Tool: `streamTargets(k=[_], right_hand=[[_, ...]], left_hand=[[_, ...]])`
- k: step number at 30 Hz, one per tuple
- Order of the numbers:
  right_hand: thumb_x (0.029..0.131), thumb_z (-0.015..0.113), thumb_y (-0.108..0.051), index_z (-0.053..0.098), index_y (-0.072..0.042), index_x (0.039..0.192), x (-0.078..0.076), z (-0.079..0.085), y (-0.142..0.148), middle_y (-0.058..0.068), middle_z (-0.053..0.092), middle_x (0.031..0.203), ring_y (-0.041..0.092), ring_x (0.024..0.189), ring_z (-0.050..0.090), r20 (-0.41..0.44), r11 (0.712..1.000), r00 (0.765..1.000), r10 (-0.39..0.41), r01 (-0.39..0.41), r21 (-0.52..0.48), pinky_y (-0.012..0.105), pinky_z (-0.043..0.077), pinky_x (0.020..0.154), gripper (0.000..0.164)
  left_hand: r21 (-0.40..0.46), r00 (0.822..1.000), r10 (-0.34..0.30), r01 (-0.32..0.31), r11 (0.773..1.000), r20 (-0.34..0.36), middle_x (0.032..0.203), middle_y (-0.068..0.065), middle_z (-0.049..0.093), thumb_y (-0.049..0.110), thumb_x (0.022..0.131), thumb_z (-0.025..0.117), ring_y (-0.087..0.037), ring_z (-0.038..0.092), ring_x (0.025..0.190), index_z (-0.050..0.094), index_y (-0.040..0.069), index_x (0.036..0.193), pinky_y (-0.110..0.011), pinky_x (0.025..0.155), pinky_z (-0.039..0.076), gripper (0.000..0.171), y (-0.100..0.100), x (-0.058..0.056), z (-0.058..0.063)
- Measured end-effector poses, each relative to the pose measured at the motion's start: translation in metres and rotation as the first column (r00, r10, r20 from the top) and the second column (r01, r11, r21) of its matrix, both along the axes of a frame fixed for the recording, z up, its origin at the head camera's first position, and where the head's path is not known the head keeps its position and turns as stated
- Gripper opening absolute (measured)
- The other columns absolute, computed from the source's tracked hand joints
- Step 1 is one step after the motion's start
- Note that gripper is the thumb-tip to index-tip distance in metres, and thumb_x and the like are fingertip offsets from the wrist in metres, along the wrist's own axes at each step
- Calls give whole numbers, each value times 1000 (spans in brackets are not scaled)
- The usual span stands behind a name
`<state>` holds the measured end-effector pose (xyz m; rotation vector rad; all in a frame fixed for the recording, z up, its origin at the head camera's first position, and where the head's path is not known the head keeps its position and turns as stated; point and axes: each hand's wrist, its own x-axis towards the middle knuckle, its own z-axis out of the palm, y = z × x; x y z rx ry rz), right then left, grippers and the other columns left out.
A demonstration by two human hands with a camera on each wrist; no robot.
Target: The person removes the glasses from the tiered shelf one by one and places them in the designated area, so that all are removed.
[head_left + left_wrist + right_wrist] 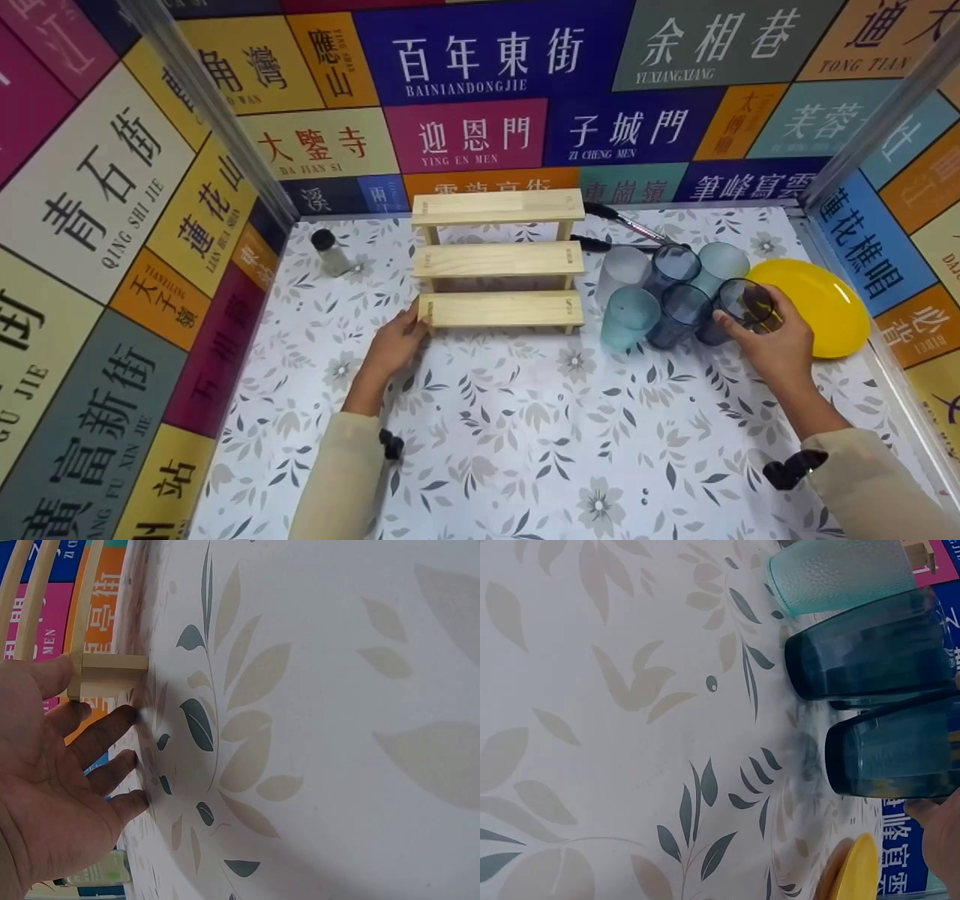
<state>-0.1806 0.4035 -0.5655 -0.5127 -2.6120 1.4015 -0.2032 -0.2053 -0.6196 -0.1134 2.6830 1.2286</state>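
Note:
A three-tier wooden stand [501,309] is in the middle of the table, its steps rising toward the back wall. My left hand [394,345] pinches the left end of its lowest step; in the left wrist view the thumb and index finger meet around the board's edge while the other fingers spread out. On the right, my right hand [784,349] grips a dark blue glass cup [892,754] from its right side, fingers around its upper part. This cup stands upright at the right front of a cluster, beside another dark blue cup [681,319] and a teal cup [631,319].
Behind these are a frosted clear cup [624,271], a blue cup [675,266] and a pale teal cup [722,262]. A yellow plate [836,307] lies at the right edge. Black-handled tools [592,244] lie behind the stand. A black-capped small bottle [332,255] stands back left.

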Motion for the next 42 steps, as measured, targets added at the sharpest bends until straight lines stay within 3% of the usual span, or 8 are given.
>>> streamTargets(k=[6,20,22,25,29,32,36,42], right_hand=[[92,90,-52,46,-25,169,-1,-6,3,17,50,170,34,146,55,26,998,998,56,-57,20,-1,46,95,93],[93,90,-50,42,-22,171,-1,-17,7,19,48,170,31,144,57,28,995,995,96,-97,6,-2,45,94,95],[94,89,-51,40,-22,172,-1,-16,7,19,47,172,34,148,54,33,994,994,105,-106,19,5,46,105,97],[95,88,-51,38,-19,173,1,-15,7,20,46,173,41,154,49,25,992,992,121,-122,44,32,44,128,98],[96,88,-50,37,-17,173,2,-13,9,22,46,173,45,157,44,3,989,991,136,-136,55,60,31,134,98],[96,87,-48,38,-19,173,4,-14,9,21,48,171,42,154,47,-5,990,991,134,-134,46,40,38,133,95],[97,88,-43,40,-21,172,9,-18,8,22,49,169,36,149,51,-15,991,991,134,-133,25,5,42,109,91],[101,84,-38,31,-22,176,8,-18,8,23,42,174,41,156,45,-39,982,981,191,-191,5,-2,37,105,94]], left_hand=[[-8,1000,10,-10,1000,-7,175,-17,43,54,116,51,-43,34,167,34,28,175,-65,133,32,67,-1,0,-1],[-20,1000,18,-18,1000,-8,176,-17,42,53,116,50,-44,34,167,35,29,175,-66,134,30,65,0,1,0],[-18,1000,20,-20,1000,-3,176,-17,42,52,116,50,-43,33,167,35,29,175,-66,134,30,65,-1,2,1],[-2,999,32,-32,999,19,176,-15,42,52,116,50,-41,32,168,35,30,175,-66,134,29,66,-1,4,2],[17,998,40,-40,999,47,178,-15,40,56,115,50,-40,30,169,33,31,176,-66,135,28,68,2,5,3],[13,998,37,-38,999,45,178,-16,39,56,115,50,-41,31,169,33,30,176,-65,135,28,68,2,5,4],[2,999,20,-20,1000,44,177,-16,42,55,115,50,-42,33,168,34,29,175,-63,135,29,68,-1,3,7],[-9,1000,-24,24,1000,8,178,-20,39,52,115,53,-46,37,165,28,20,177,-63,135,30,74,-9,-5,14]])
